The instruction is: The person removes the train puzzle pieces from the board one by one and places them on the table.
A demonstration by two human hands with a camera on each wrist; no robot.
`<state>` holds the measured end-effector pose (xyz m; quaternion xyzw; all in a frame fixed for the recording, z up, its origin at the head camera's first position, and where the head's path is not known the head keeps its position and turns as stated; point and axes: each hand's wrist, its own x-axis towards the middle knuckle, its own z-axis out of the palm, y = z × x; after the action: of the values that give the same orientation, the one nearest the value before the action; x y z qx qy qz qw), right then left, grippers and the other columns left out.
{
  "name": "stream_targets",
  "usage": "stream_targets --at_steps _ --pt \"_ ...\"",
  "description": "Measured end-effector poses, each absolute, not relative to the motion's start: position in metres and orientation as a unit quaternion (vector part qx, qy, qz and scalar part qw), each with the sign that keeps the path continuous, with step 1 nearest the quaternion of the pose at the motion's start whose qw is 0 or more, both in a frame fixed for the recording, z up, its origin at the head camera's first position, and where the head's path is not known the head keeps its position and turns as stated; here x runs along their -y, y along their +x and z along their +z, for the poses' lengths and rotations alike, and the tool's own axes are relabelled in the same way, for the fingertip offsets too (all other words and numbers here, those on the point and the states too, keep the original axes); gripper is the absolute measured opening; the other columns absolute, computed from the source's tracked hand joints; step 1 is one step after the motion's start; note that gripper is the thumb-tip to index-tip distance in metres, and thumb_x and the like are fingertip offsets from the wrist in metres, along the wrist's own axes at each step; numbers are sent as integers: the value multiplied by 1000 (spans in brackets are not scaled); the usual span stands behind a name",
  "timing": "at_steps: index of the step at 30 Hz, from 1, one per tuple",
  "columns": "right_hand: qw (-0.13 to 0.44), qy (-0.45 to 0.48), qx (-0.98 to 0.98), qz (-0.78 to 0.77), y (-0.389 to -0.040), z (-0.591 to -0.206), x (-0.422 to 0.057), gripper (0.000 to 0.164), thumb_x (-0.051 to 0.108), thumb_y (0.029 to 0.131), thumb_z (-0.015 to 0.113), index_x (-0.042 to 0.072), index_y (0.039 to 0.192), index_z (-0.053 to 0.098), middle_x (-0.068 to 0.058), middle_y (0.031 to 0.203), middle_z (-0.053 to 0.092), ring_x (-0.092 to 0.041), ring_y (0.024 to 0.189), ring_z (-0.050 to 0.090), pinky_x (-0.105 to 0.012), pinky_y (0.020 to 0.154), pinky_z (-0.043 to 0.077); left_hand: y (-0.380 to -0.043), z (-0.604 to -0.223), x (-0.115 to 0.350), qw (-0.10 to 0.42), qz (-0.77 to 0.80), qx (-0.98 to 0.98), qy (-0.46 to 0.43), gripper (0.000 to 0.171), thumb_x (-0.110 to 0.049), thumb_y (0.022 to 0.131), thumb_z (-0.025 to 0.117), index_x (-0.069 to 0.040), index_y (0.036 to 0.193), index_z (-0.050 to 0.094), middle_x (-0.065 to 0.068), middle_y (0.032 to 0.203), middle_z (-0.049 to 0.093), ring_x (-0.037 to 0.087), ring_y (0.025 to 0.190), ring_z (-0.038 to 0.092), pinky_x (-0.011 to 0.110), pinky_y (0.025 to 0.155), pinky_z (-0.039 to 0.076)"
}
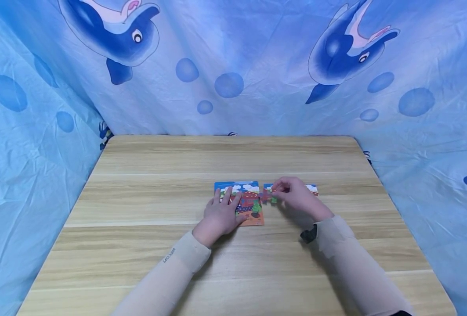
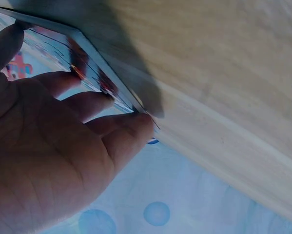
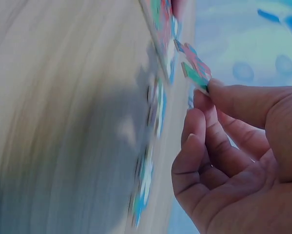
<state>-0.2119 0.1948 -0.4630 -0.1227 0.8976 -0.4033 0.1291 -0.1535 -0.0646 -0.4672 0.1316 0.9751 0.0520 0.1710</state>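
Note:
A colourful picture puzzle (image 1: 253,204) lies flat on the table, showing clouds, a red shape and a green plant. My left hand (image 1: 220,216) rests on its left part with fingers spread, and the left wrist view shows fingertips right at the puzzle's edge (image 2: 109,73). Between thumb and fingertips my right hand (image 1: 298,197) pinches a small jigsaw piece (image 3: 197,68), red and green, held just off the puzzle's right edge. Beneath and beside the right hand lie more jigsaw pieces (image 1: 312,188), partly hidden by it.
The light wooden table (image 1: 146,184) extends around the puzzle on every side. Behind it and along both sides hangs a blue curtain (image 1: 257,109) printed with dolphins and bubbles. In the right wrist view, loose pieces (image 3: 145,180) lie in a row along the tabletop.

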Motion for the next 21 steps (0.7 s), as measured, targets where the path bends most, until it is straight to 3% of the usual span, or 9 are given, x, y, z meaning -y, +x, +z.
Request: stream_targets --at_steps 10,21 --pt "149 -105 -891 -415 -208 -458 -255 12 15 96 73 7 106 72 -9 90 69 -29 82 62 -36 66 49 -154 -468 64 171 40 -976 129 80 -65 99 49 -25 164 24 10 168 17 44 151 11 58 113 29" --pt "187 -88 -905 -371 -206 -456 -302 14 20 98 71 10 106 75 -8 91 66 -27 78 54 -38 66 47 -155 -469 65 171 49 -976 127 79 -65 99 49 -26 164 24 9 168 18 43 151 10 61 114 26"
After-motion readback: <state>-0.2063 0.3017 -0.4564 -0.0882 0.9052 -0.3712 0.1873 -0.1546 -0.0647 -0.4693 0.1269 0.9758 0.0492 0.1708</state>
